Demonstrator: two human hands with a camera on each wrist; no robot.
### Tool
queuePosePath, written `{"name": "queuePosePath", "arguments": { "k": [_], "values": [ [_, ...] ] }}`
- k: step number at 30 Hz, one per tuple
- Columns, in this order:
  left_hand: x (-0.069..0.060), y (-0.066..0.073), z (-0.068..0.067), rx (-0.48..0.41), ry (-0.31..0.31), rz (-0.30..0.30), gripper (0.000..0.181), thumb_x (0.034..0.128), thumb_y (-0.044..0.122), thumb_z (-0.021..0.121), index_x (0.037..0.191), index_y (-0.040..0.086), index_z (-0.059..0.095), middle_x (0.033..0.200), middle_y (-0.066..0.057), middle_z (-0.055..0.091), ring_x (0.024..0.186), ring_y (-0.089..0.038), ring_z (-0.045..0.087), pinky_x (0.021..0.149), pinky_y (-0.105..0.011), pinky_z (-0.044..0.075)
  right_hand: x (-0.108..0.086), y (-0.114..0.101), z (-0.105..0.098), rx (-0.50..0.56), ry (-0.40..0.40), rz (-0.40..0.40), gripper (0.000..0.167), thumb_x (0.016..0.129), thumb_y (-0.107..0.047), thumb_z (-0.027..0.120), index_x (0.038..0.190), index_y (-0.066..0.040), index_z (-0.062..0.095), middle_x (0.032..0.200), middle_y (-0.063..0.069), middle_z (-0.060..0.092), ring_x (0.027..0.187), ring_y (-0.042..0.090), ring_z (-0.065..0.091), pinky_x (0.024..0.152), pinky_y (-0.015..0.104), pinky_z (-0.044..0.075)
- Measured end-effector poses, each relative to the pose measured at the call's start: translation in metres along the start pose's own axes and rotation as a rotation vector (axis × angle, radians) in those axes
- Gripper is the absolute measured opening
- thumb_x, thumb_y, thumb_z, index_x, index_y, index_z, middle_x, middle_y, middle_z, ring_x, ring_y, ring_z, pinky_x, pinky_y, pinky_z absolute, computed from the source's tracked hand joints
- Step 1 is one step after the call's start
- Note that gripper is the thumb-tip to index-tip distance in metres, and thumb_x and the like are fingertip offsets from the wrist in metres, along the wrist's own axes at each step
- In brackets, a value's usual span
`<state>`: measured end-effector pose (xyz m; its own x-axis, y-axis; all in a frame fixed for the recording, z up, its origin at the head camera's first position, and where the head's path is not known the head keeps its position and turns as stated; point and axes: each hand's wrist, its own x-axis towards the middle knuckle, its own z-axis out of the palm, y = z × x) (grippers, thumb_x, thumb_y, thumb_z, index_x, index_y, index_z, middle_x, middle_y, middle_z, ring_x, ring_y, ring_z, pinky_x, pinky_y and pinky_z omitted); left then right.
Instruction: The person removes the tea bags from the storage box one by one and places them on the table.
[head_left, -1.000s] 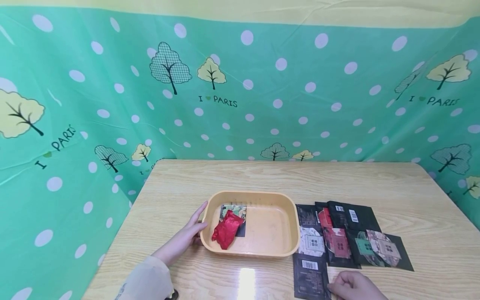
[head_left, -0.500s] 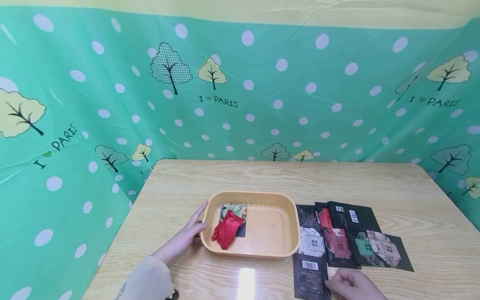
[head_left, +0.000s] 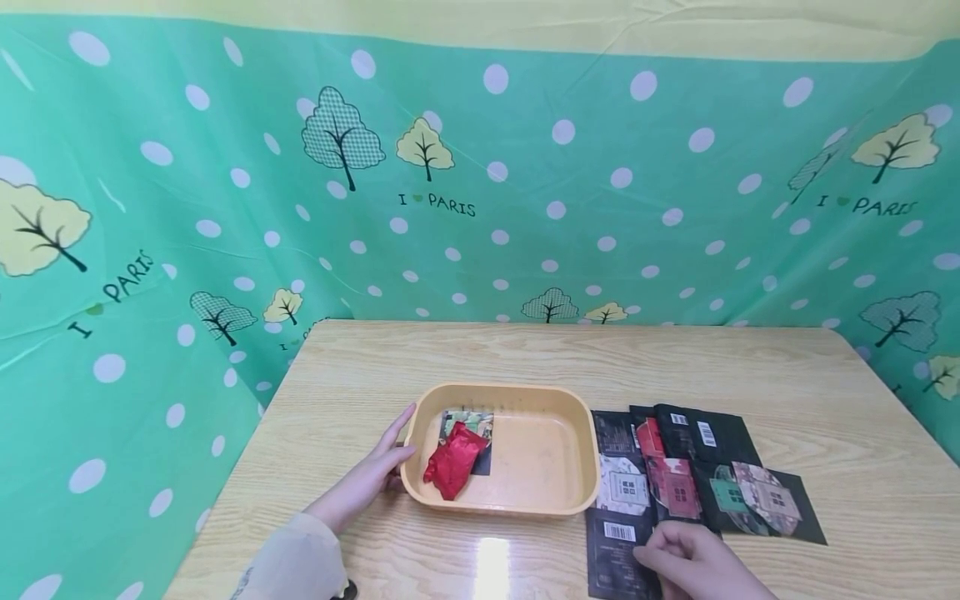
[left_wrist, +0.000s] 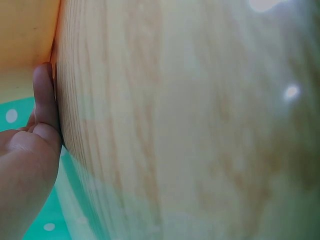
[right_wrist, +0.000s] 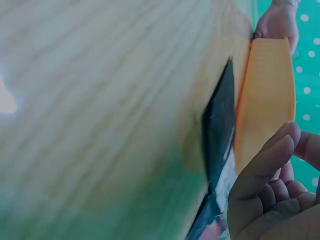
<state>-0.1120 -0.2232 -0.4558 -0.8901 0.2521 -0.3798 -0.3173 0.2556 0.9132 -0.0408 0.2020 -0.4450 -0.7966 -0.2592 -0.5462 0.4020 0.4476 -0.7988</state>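
Note:
The left hand (head_left: pixel 381 462) rests against the left end of the yellow tray (head_left: pixel 547 504), its visible fingers fairly straight. In the left wrist view a finger (left_wrist: pixel 46 97) touches the tray's wall near the tabletop. Inside the tray lie a crumpled red packet (head_left: pixel 453 462) and a dark printed packet (head_left: pixel 484 462) partly under it. The right hand (head_left: pixel 693 558) is over the right edge of a black barcoded packet (head_left: pixel 615 554). Its fingers are curled, with thumb and forefinger tips (right_wrist: pixel 287 132) together and nothing visible between them. Part of that packet is hidden by the hand.
Several flat black packets overlap right of the tray, including a red-labelled one (head_left: pixel 675 487), a pink-and-green pair (head_left: pixel 772 500) and a barcoded one (head_left: pixel 716 437). The wooden table (head_left: pixel 862 433) has a patterned green curtain (head_left: pixel 525 208) behind it.
The right hand has shifted left and slightly away from the person, from the black packet's edge to over its surface. The left hand, tray and packets look unmoved.

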Motion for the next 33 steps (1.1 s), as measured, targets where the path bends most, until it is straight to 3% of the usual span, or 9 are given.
{"name": "queuePosePath", "arguments": {
  "k": [5, 12, 23, 30, 33],
  "values": [
    [0.002, -0.001, -0.001, -0.037, -0.026, 0.036, 0.071, 0.103, 0.026, 0.041, 0.161, 0.027, 0.0, 0.152, -0.04, 0.023, 0.114, -0.03, 0.061, 0.083, -0.032, 0.056, 0.0, -0.013, 0.002, -0.013, -0.004, -0.043, 0.028, 0.095, -0.028, 0.062, 0.086, -0.001, 0.061, 0.06, -0.001, 0.057, 0.049, 0.013, 0.049, 0.044, 0.021, 0.037],
    [0.002, -0.002, -0.002, -0.046, -0.046, 0.062, 0.073, 0.1026, 0.025, 0.041, 0.161, 0.024, -0.002, 0.15, -0.042, 0.025, 0.108, -0.028, 0.064, 0.081, -0.032, 0.056, 0.002, -0.032, 0.006, -0.008, -0.022, -0.112, 0.03, 0.097, -0.026, 0.06, 0.091, 0.004, 0.061, 0.069, 0.001, 0.062, 0.057, 0.015, 0.055, 0.05, 0.025, 0.049],
    [0.0, 0.0, 0.001, -0.025, -0.018, 0.024, 0.07, 0.103, 0.028, 0.041, 0.161, 0.03, 0.001, 0.155, -0.038, 0.019, 0.118, -0.031, 0.058, 0.085, -0.032, 0.054, 0.012, -0.06, 0.015, 0.034, -0.001, -0.219, 0.037, 0.096, -0.027, 0.061, 0.112, 0.008, 0.064, 0.083, 0.007, 0.07, 0.063, 0.015, 0.06, 0.057, 0.032, 0.058],
    [0.004, -0.003, -0.001, -0.045, -0.037, 0.059, 0.072, 0.1026, 0.024, 0.04, 0.161, 0.023, -0.002, 0.146, -0.042, 0.032, 0.1, -0.024, 0.067, 0.079, -0.032, 0.058, 0.02, -0.077, 0.022, 0.095, 0.008, -0.28, 0.043, 0.097, -0.021, 0.06, 0.124, 0.012, 0.057, 0.094, 0.014, 0.073, 0.067, 0.016, 0.062, 0.062, 0.032, 0.06],
    [0.003, -0.002, -0.001, -0.043, -0.037, 0.059, 0.072, 0.1027, 0.025, 0.041, 0.161, 0.024, -0.002, 0.146, -0.043, 0.031, 0.101, -0.025, 0.067, 0.079, -0.032, 0.058, 0.024, -0.083, 0.025, 0.121, 0.006, -0.29, 0.043, 0.097, -0.019, 0.059, 0.126, 0.013, 0.055, 0.098, 0.015, 0.072, 0.071, 0.017, 0.064, 0.066, 0.032, 0.061]
  ]
}}
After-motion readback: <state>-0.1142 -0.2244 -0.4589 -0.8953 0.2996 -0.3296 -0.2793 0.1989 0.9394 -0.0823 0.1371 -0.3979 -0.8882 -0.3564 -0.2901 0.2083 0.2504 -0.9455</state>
